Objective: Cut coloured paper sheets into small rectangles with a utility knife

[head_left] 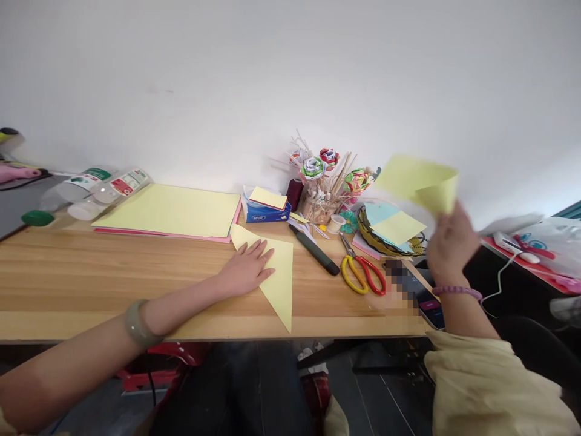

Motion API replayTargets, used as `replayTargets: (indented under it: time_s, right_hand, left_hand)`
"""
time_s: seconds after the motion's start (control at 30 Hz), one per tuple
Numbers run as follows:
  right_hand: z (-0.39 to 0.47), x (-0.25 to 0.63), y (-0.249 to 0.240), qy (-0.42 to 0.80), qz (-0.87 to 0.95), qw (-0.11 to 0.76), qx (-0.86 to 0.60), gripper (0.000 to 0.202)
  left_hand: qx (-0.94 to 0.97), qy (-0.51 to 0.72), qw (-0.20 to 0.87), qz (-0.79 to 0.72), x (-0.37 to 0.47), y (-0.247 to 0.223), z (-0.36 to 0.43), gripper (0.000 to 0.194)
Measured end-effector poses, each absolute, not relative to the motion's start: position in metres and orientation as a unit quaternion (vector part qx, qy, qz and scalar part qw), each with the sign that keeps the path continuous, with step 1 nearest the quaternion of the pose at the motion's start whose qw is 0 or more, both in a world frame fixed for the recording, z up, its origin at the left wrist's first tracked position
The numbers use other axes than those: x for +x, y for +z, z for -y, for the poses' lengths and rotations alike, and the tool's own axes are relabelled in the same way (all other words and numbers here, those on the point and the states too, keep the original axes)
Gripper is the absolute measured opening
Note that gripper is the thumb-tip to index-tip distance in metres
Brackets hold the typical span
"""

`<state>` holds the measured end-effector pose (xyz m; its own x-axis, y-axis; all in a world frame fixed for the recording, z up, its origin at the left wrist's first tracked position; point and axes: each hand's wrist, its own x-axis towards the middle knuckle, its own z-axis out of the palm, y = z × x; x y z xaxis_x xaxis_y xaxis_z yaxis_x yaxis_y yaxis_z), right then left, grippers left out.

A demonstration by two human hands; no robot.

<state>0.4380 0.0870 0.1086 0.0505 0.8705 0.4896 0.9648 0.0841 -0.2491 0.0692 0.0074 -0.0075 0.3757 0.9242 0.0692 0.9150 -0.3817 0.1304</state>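
My left hand [245, 266] lies flat with its fingers stretched out on a yellow triangle of paper [280, 272] at the table's front edge. Raised at the right, my right hand [451, 242] pinches a piece of yellow paper [415, 178] that is blurred and curled at one corner. Below and left of that hand, a basket [388, 247] holds a square yellow sheet [399, 232] and blue paper. Between my hands lie scissors [363, 272] with one yellow and one red handle, and a dark green closed cutter or pen-like tool [318, 251].
A stack of coloured paper [172, 212] lies at the back left, beside clear bottles [109, 192]. A blue tissue pack [267, 212] carries small yellow paper. Paper flowers [324, 163] stand in a jar by the wall. A phone [420, 297] lies at the right edge of the wooden table [113, 278].
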Motion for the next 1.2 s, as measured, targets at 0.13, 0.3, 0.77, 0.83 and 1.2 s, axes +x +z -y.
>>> replayTargets:
  time_s: [0.13,0.3,0.77,0.83,1.2]
  right_hand:
    - [-0.121,0.45,0.076,-0.061,0.678,0.179,-0.71,0.035]
    - [-0.132,0.457,0.066,-0.056,0.685,0.123,-0.716,0.033]
    - [-0.016,0.375,0.013,-0.136,0.761,0.111,-0.625,0.064]
    - [-0.015,0.373,0.011,-0.118,0.769,0.097,-0.621,0.053]
    - [-0.021,0.437,0.088,-0.158,0.594,0.266,-0.743,0.042]
  left_hand:
    - [0.828,0.057,0.03,-0.558,0.07,-0.006,-0.006,0.056]
    - [0.824,0.053,0.032,-0.563,0.07,-0.005,-0.006,0.055]
    - [0.823,0.057,0.025,-0.565,0.071,-0.008,-0.005,0.054]
    - [0.823,0.056,0.025,-0.564,0.071,-0.008,-0.004,0.054]
    - [0.823,0.051,0.023,-0.566,0.071,-0.01,-0.004,0.054]
